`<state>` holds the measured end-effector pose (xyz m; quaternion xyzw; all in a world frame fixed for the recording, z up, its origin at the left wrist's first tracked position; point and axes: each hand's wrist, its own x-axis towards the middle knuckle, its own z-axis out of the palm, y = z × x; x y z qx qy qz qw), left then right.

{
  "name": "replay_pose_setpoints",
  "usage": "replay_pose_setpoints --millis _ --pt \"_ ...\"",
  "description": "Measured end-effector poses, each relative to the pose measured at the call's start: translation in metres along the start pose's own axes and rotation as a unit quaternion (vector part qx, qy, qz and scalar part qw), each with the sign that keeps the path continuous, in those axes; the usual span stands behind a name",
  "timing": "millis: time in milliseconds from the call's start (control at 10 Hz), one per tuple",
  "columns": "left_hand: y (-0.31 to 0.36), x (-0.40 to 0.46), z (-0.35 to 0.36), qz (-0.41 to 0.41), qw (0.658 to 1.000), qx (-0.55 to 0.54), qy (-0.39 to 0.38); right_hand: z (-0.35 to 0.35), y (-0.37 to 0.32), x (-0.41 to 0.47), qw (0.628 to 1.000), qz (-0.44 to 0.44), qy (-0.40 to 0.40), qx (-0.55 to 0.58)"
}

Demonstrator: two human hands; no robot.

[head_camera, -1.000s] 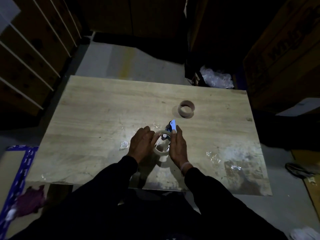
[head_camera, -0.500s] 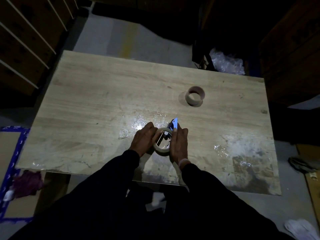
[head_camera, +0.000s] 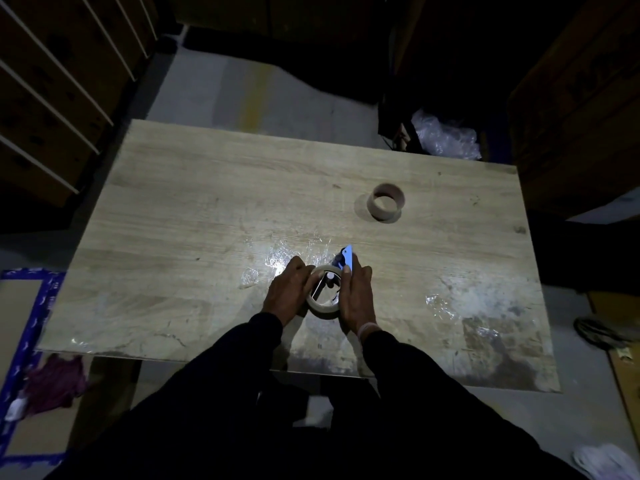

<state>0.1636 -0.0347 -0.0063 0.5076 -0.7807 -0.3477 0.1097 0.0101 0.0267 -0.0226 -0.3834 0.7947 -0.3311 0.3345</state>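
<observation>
From the head camera I look down on a wooden bench (head_camera: 194, 216) in dim light. My left hand (head_camera: 287, 292) curls its fingers round the left side of a tape roll (head_camera: 323, 308) lying near the bench's front edge. My right hand (head_camera: 356, 296) grips the roll's right side, with a blue dispenser (head_camera: 347, 258) sticking out past its fingertips. An empty core (head_camera: 387, 201) stands well apart, farther back to the right.
</observation>
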Motion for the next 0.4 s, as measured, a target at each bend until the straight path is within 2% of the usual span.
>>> replay_pose_setpoints --millis 200,300,400 --pt "-0.002 -0.002 -0.023 0.011 0.997 0.068 -0.042 -0.018 -0.012 0.002 0.999 -0.004 -0.033 -0.036" --pt "-0.001 0.002 -0.044 0.022 0.996 0.089 -0.013 -0.036 -0.028 0.010 0.998 0.010 -0.032 -0.055" --pt "0.002 0.012 -0.067 0.042 0.993 0.097 0.047 -0.056 -0.055 0.025 0.998 -0.013 -0.011 -0.062"
